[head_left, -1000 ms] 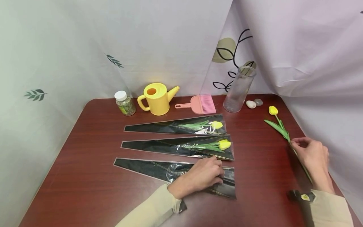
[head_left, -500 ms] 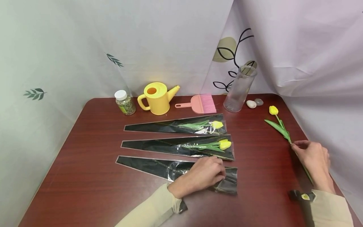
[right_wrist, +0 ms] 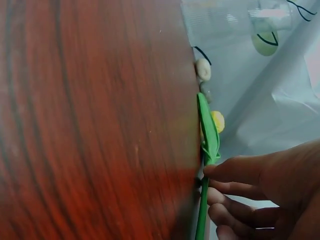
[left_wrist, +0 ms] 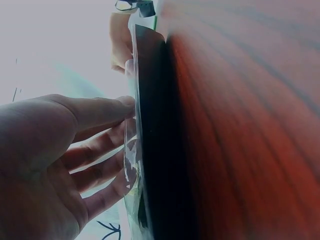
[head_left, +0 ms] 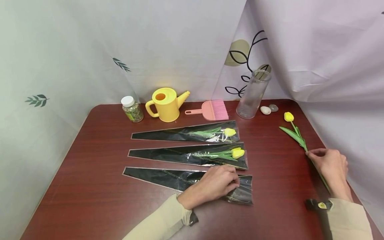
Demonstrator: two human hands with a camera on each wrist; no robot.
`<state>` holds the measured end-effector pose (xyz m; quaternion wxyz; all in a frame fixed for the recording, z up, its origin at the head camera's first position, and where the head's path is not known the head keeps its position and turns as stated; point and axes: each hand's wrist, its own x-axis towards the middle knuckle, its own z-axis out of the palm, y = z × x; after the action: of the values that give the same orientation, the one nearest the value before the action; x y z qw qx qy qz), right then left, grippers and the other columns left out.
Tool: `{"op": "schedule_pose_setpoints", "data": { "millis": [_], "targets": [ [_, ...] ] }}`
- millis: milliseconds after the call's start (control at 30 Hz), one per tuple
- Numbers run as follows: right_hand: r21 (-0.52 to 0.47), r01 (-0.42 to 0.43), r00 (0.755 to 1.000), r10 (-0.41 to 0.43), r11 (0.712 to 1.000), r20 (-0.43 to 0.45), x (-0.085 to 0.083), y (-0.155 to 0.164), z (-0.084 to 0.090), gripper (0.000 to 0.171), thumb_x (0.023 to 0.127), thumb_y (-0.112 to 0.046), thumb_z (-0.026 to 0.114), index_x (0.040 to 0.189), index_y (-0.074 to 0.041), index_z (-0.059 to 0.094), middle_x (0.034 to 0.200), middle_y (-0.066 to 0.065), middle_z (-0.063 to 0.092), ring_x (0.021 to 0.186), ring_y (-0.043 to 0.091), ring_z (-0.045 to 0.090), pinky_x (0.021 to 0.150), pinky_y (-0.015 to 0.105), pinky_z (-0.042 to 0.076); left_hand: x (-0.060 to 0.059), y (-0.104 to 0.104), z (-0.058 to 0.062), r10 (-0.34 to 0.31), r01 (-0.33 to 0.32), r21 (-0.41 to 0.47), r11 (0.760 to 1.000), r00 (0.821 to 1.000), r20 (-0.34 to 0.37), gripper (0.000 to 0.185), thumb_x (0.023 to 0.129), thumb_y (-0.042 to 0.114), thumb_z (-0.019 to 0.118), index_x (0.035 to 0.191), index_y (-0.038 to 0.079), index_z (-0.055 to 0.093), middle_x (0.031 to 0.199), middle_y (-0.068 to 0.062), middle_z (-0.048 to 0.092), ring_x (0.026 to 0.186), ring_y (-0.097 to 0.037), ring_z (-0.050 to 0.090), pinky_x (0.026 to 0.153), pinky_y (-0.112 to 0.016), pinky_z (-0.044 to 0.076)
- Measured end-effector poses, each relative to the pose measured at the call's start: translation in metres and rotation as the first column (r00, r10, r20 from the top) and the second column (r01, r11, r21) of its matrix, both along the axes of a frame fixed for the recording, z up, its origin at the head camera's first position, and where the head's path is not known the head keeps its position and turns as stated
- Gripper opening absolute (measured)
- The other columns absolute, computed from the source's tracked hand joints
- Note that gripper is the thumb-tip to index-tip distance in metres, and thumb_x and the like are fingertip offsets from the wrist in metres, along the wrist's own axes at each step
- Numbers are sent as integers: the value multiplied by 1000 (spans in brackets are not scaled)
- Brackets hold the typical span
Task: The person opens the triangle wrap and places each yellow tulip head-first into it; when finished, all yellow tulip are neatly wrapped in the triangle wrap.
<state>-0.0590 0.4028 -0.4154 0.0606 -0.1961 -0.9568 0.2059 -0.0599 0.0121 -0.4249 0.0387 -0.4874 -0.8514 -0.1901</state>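
Note:
My left hand [head_left: 216, 184] lies over the wide end of the nearest flower sleeve [head_left: 163, 176], a tapered black wrapper with a clear front. In the left wrist view its thumb and fingertips pinch at the clear film of the sleeve [left_wrist: 150, 130], which bulges off the black backing. On the right side, my right hand [head_left: 330, 166] pinches the green stem of a yellow tulip [head_left: 289, 116] between thumb and fingers. In the right wrist view the tulip's leaf [right_wrist: 212, 137] points away from the fingertips, with the stem running back along the hand.
Two more sleeves [head_left: 168, 134] lie beyond, each with a yellow tulip inside. Along the back stand a jar [head_left: 133, 110], a yellow watering can [head_left: 167, 108], a pink brush and dustpan [head_left: 211, 110], a glass vase [head_left: 253, 96] and two stones [head_left: 265, 110]. Curtains border the table.
The nearest sleeve has shifted slightly right, and its wide end has swung a little away from the near edge. The right hand's fingertips sit slightly lower on the stem.

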Motion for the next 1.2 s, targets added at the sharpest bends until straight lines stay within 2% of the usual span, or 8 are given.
{"op": "schedule_pose_setpoints", "data": {
  "millis": [400, 500, 600, 667, 867, 967, 1067, 1200],
  "targets": [
    [-41, -5, 998, 2, 999, -58, 3, 0, 5, 32, 87, -34, 70, 96, -4, 77, 83, 15, 72, 97, 53, 53, 76, 47, 39, 1, 0, -3, 10, -10, 21, 1000, 1000, -7, 5, 91, 31, 71, 89, 28, 75, 87, 17, 57, 85, 1, 56, 71, -16, 47],
    [-68, -7, 999, 4, 998, -48, 6, -2, 10, 32, 87, -39, 70, 95, -9, 79, 74, 3, 72, 89, 34, 61, 70, 33, 41, 0, -1, -4, 21, -20, 31, 999, 1000, -11, 5, 91, 31, 71, 89, 28, 75, 88, 17, 58, 87, -1, 57, 73, -18, 47],
    [-292, -1, 999, -9, 956, -35, 11, -5, 16, 24, 88, -36, 72, 94, -15, 80, 70, -8, 71, 71, 15, 65, 61, 21, 42, -1, -1, -5, 33, -33, 41, 999, 999, -15, 6, 91, 31, 71, 89, 27, 75, 88, 16, 59, 87, -2, 57, 74, -18, 47],
    [-509, 10, 999, -31, 861, -34, 15, -9, 17, 15, 88, -32, 73, 93, -20, 81, 70, -11, 71, 60, 6, 63, 57, 18, 46, -1, -1, -5, 44, -44, 49, 998, 999, -16, 7, 91, 31, 71, 89, 26, 75, 89, 16, 59, 87, -2, 56, 75, -18, 47],
    [-942, -132, 977, -122, 308, -177, 31, -35, 8, 13, 91, -3, 69, 90, -10, 79, 84, 4, 74, 67, 13, 70, 63, 26, 56, -4, -1, -5, 57, -56, 73, 996, 998, -12, 7, 91, 30, 71, 90, 25, 76, 88, 16, 59, 86, -2, 55, 76, -18, 47],
    [-976, -194, 966, -155, 97, -207, 43, -51, 3, 18, 93, 5, 61, 94, -3, 77, 91, 9, 74, 76, 16, 71, 70, 29, 57, -4, -1, -4, 61, -59, 85, 995, 998, -18, 7, 91, 30, 71, 90, 25, 76, 88, 16, 59, 87, -2, 55, 78, -19, 46],
    [-981, -191, 962, -202, -18, -184, 55, -63, 1, 20, 94, 8, 57, 97, -1, 76, 94, 11, 73, 81, 18, 72, 75, 31, 56, -5, -1, -3, 69, -66, 98, 993, 997, -23, 7, 91, 29, 71, 90, 25, 76, 88, 16, 59, 86, -3, 54, 78, -19, 46],
    [-980, -187, 941, -298, -72, -158, 70, -71, 2, 20, 94, 10, 57, 97, 1, 74, 94, 12, 73, 81, 21, 72, 74, 33, 56, -5, 0, -2, 75, -71, 115, 991, 997, -28, 7, 91, 29, 71, 90, 25, 77, 88, 15, 60, 84, -3, 52, 77, -18, 45]
  ]
}}
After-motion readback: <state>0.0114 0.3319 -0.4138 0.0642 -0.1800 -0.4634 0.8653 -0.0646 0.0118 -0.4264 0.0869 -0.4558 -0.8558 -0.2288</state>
